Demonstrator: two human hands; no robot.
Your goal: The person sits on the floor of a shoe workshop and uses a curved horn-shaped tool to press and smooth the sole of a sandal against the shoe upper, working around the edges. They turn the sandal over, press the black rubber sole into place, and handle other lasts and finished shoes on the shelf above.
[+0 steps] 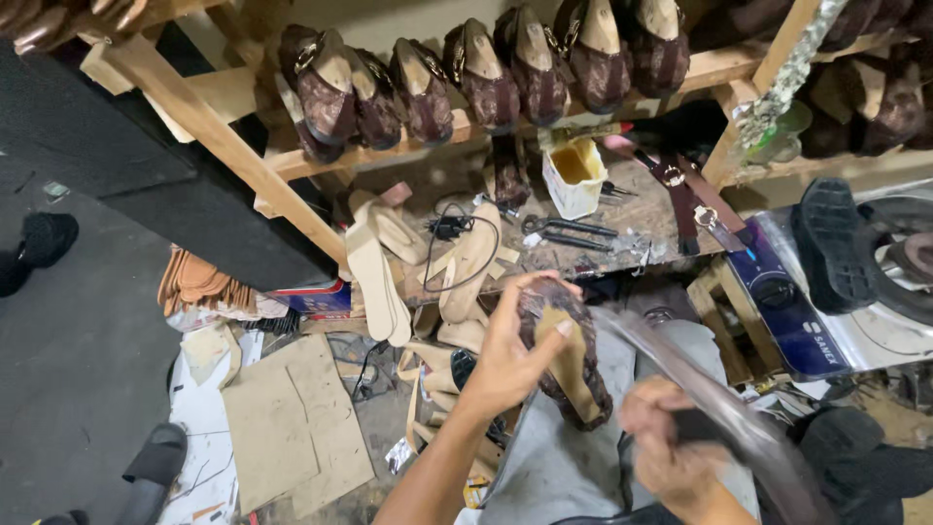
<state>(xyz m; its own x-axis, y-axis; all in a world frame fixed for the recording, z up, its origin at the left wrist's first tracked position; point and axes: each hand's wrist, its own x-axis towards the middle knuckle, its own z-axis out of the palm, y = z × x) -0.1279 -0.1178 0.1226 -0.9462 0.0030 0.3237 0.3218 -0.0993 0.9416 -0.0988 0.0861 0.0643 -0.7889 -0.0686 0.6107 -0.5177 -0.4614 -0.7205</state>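
Cluttered shoemaking gear fills the frame: a wooden rack (243,156) crosses the top, carrying a row of dark brown shoe uppers on lasts (486,73). Below it, at upper centre, a worn workbench (641,209) holds a cream plastic tub (573,175) with yellowish contents, a pair of pliers (569,231) and brown buckled straps (695,199). Pale insole blanks (379,262) lean in a loose stack left of centre, and cardboard pieces (292,418) lie on the floor at lower left, beside a black sandal (155,462).

At lower centre the left hand (510,355) grips a brown patterned shoe on a last (569,355), sole side up, with the thumb pressed on the tan insole and the fingers wrapped round the near side. The shoe rests over the person's grey-trousered lap (564,467).

Just right of it, the right hand (671,452) is closed round a long, dark, curved strip (729,408) that sweeps from the shoe toward the lower right; motion blur makes it hard to tell what the strip is, possibly a band of leather or rubber.

A black shoe sole (831,243) lies at right on a shiny metal appliance (904,331).
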